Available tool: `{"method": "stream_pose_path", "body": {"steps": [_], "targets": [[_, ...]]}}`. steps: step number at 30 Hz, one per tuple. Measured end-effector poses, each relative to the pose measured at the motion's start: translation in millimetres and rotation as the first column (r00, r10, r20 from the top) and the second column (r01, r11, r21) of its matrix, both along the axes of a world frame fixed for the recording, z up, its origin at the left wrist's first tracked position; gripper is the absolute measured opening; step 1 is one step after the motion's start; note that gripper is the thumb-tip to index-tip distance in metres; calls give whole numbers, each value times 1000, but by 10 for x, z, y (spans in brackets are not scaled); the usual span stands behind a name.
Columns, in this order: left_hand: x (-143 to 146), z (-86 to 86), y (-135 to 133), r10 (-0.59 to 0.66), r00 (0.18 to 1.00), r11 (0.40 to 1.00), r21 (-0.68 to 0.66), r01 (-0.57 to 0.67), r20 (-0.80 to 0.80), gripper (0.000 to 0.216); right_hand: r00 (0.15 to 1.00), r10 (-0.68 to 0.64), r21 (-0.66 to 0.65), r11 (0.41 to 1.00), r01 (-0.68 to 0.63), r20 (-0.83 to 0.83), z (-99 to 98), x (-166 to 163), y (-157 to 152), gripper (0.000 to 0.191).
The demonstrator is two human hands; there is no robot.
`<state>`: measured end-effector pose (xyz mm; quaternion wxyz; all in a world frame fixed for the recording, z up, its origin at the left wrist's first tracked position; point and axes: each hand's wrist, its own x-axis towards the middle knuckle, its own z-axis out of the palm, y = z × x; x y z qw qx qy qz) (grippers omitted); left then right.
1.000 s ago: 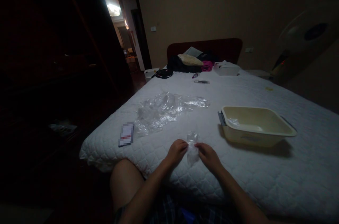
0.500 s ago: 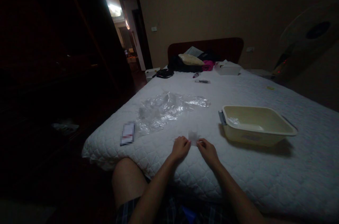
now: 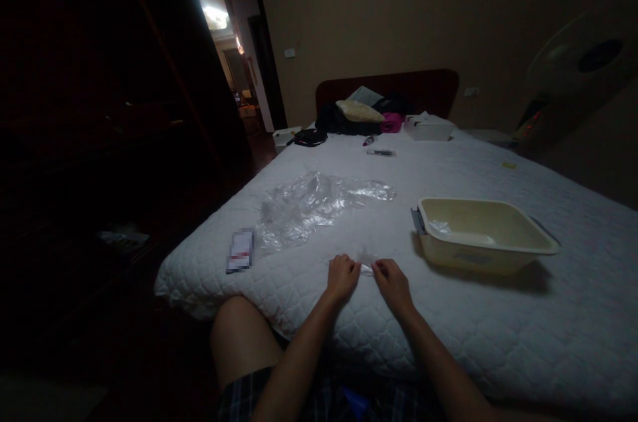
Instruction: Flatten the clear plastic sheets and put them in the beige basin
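Observation:
Between my hands is a small clear plastic bag (image 3: 367,268), its near edge catching the light. My left hand (image 3: 343,276) pinches it at the left side, and my right hand (image 3: 393,281) pinches it at the right. Both hands are low over the near part of the bed, fingers closed. Whether anything is inside the bag is too small to tell. Beyond and to the left, crumpled clear plastic sheeting (image 3: 319,199) is spread over the quilt.
A cream plastic tub (image 3: 491,259) with grey side clips stands on the white quilted bed (image 3: 448,335) at right. A phone-like blurred item (image 3: 240,250) lies at left. A packaged dark item (image 3: 381,153), a white box (image 3: 428,129) and piled cloth (image 3: 359,111) are farther back.
The small bag stood up as a visible square between my fingers; now it is tilted flatter and shows a bright folded edge. My hands have barely shifted.

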<state>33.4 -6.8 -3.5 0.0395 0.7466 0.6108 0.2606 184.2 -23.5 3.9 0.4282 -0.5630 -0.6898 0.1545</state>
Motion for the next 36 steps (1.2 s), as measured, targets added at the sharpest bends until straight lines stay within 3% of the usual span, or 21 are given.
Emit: {"method": "stream_pose_path", "body": {"steps": [5,14,23,28,32,36], "targets": [[15,44,-30,3,1000,1000,6,-3,-23,35,1000,-7,65,998,6,21,-28,-19,-17,32],[73,110,-57,53,995,998,-27,-56,-90,30,938,-22,98,995,-13,346,-25,-32,-40,28],[95,107,-58,145,988,989,-17,-146,-55,26,934,-18,107,994,-22,358,-91,-23,16,28],[114,95,-52,181,983,982,-37,-183,-42,25,940,-74,219,976,-1,333,-47,-10,-38,30],[115,103,-52,186,982,981,-45,-187,-31,24,912,2,328,933,-150,411,-11,-1,-135,29],[115,131,-46,202,979,976,-74,-203,-24,23,853,126,270,916,-295,506,10,-29,-167,28]]}}
